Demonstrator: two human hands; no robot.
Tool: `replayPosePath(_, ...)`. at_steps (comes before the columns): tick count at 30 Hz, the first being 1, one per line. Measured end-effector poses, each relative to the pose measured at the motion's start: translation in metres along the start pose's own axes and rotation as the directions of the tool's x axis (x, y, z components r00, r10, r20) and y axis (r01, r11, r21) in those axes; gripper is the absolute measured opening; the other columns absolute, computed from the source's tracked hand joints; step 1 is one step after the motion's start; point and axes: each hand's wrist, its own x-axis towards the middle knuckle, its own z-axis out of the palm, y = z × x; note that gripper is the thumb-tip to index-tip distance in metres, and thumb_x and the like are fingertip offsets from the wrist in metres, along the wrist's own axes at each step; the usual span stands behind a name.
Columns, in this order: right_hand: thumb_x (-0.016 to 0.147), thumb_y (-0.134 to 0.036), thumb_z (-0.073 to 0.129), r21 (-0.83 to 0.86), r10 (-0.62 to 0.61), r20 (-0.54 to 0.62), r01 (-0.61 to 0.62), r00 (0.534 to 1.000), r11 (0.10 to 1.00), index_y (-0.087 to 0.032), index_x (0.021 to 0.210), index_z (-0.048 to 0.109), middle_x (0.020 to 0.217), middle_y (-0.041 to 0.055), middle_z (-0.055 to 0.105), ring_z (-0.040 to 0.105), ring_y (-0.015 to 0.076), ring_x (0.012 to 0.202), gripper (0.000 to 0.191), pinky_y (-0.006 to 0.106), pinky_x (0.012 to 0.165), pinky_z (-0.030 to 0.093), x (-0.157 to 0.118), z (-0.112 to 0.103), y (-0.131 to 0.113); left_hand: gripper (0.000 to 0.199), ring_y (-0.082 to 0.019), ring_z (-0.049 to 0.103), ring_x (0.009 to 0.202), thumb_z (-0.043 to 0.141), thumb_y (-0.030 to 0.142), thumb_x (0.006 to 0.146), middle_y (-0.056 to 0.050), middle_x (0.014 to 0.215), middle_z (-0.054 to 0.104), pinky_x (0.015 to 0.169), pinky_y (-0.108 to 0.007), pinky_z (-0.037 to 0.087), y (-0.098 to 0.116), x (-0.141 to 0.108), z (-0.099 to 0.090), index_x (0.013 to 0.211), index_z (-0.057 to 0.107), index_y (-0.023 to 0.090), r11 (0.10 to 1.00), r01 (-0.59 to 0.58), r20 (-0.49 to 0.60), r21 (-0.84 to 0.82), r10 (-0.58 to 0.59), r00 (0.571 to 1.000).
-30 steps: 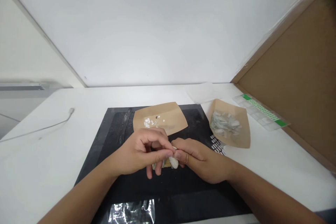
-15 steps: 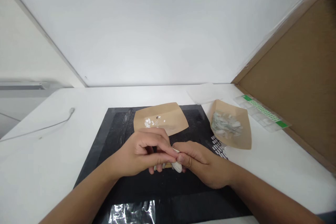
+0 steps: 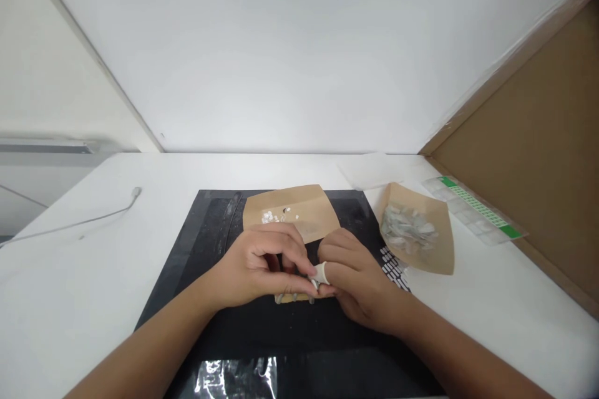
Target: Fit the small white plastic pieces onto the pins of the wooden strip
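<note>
My left hand (image 3: 271, 265) is closed, its thumb and forefinger pinching a small pale piece (image 3: 315, 285) whose kind I cannot make out. Up against those fingertips is my right hand (image 3: 360, 280), its fingers curled. A whitish finger cot (image 3: 321, 272) covers a fingertip of the right hand, and whether that hand also grips the pale piece is hidden. Beneath the hands shows a yellowish strip (image 3: 299, 298) with several translucent pieces along its edge, mostly covered by the fingers. A black mat (image 3: 281, 343) lies under everything here.
A brown paper sheet (image 3: 311, 212) beyond my hands carries small white bits (image 3: 271, 217). To the right, another brown paper (image 3: 442, 255) holds a heap of translucent pieces (image 3: 409, 227). Nearby are small pale strips (image 3: 394, 268), a clear compartment case (image 3: 482, 212) and, far left, a cable (image 3: 112, 215).
My right hand has turned over, so its knuckles now face up and the finger cot points left. The left hand stays pinched. The whole view has shifted slightly.
</note>
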Motion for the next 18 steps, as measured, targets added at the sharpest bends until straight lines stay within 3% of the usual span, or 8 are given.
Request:
replayPosePath(4, 0.104, -0.017, 0.053, -0.175, -0.073, -0.073, 0.059, 0.995, 0.983, -0.021, 0.079, 0.057, 0.078, -0.0007, 0.048, 0.040, 0.0153, 0.071, 0.025, 0.033, 0.073, 0.033, -0.004, -0.002, 0.002, 0.016, -0.013, 0.067, 0.069, 0.089, 0.018, 0.081, -0.007, 0.086, 0.072, 0.057, -0.023, 0.057, -0.002, -0.002, 0.000, 0.095, 0.083, 0.019, 0.994, -0.100, 0.015, 0.036, 0.100, 0.995)
replayPosePath(9, 0.097, -0.013, 0.061, -0.316, -0.064, -0.124, 0.022, 0.990, 0.949, -0.024, 0.082, 0.064, 0.077, 0.0002, 0.053, 0.042, 0.0166, 0.072, 0.019, 0.035, 0.073, 0.033, -0.010, -0.004, 0.003, 0.019, -0.008, 0.059, 0.058, 0.091, 0.019, 0.079, -0.006, 0.087, 0.067, 0.051, -0.021, 0.054, -0.004, -0.003, 0.005, 0.094, 0.081, 0.017, 0.986, -0.158, -0.069, 0.049, 0.161, 0.985)
replayPosePath(12, 0.096, -0.021, 0.062, -0.253, 0.098, -0.149, -0.134, 0.984, 0.958, -0.023, 0.076, 0.062, 0.073, 0.0006, 0.056, 0.045, 0.0171, 0.069, 0.020, 0.035, 0.068, 0.033, -0.012, -0.002, 0.002, 0.020, -0.008, 0.059, 0.058, 0.090, 0.016, 0.079, -0.004, 0.085, 0.064, 0.050, -0.020, 0.052, -0.004, -0.002, 0.008, 0.097, 0.079, 0.017, 0.966, -0.220, -0.101, 0.137, 0.234, 0.967)
replayPosePath(15, 0.096, -0.036, 0.066, -0.079, 0.344, -0.230, -0.370, 0.910, 0.926, -0.022, 0.072, 0.055, 0.068, 0.0002, 0.056, 0.048, 0.0166, 0.065, 0.029, 0.032, 0.060, 0.033, -0.012, 0.000, -0.002, 0.023, -0.008, 0.060, 0.060, 0.089, 0.013, 0.080, -0.002, 0.082, 0.062, 0.050, -0.019, 0.050, -0.003, -0.002, 0.010, 0.100, 0.077, 0.015, 0.926, -0.293, -0.106, 0.239, 0.325, 0.940)
replayPosePath(18, 0.094, -0.043, 0.069, 0.012, 0.412, -0.314, -0.430, 0.856, 0.903, -0.022, 0.071, 0.052, 0.064, -0.0005, 0.056, 0.050, 0.0159, 0.061, 0.036, 0.031, 0.057, 0.034, -0.011, 0.001, -0.007, 0.022, -0.007, 0.058, 0.057, 0.089, 0.012, 0.079, -0.001, 0.080, 0.062, 0.050, -0.019, 0.049, -0.001, -0.003, 0.012, 0.097, 0.076, 0.014, 0.905, -0.315, -0.122, 0.285, 0.361, 0.925)
